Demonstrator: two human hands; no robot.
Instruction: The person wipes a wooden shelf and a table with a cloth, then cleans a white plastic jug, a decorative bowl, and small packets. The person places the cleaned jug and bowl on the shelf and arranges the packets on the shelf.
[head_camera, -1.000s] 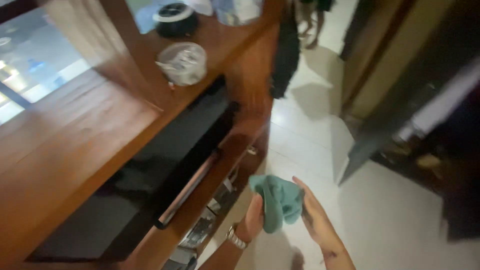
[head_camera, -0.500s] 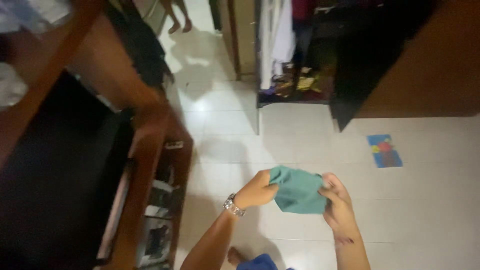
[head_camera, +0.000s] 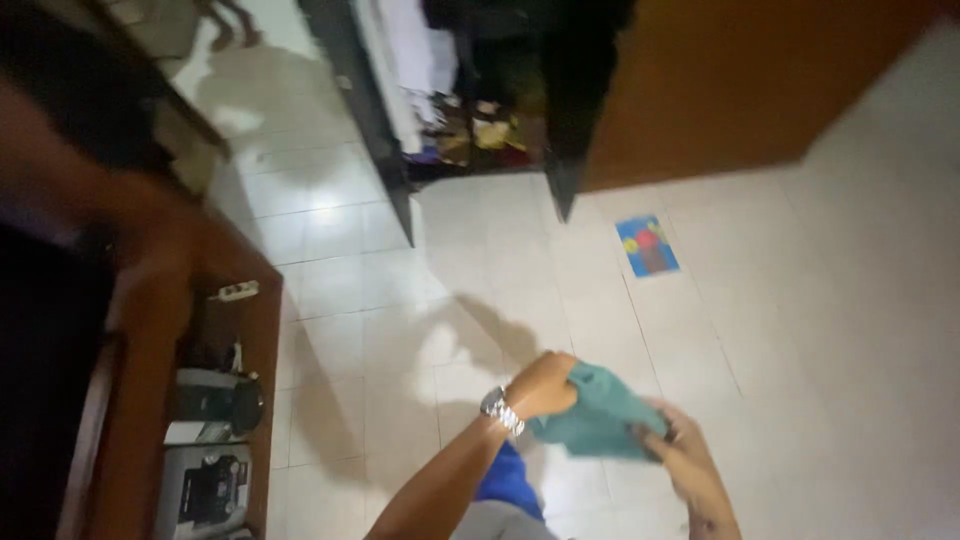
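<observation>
Both hands grip a soft green cloth (head_camera: 600, 415) above the pale tiled floor (head_camera: 800, 330). The left hand (head_camera: 540, 385) pinches one edge, the right hand (head_camera: 680, 462) the other. A small blue picture card (head_camera: 648, 246) lies on the floor near the brown wardrobe door (head_camera: 740, 85).

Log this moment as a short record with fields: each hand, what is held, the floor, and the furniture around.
left hand: closed on one end of the teal cloth; metal wristwatch on the wrist
right hand: grips the other end of the cloth
cloth: bunched between both hands, held above the floor
floor: pale tiles; a small colourful picture card lies flat on it
left side: wooden shelf unit, blurred, with a white power strip on a shelf
ahead: open wardrobe with clothes and clutter inside, too dark to tell apart
</observation>
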